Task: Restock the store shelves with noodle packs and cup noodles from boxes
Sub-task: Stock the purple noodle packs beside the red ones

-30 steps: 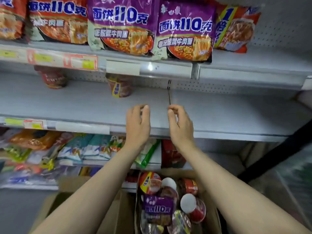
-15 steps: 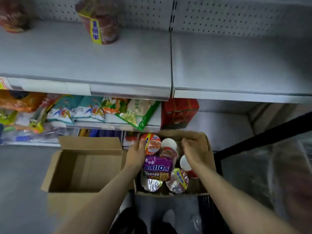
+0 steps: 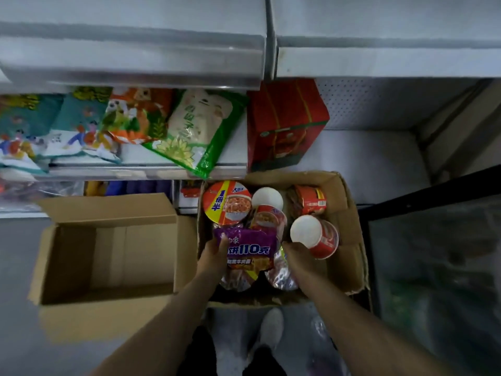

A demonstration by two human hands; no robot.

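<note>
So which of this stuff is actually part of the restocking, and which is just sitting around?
Part of the job:
- purple noodle pack, with the left hand and right hand at its two sides
- cup noodles and the bowl noodle
- full box
- grey shelf

Just there:
- empty box
- red carton
- green bag

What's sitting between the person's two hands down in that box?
In the head view, the purple noodle pack lies between the left hand and the right hand, atop foil-wrapped items in the cardboard box.
</note>
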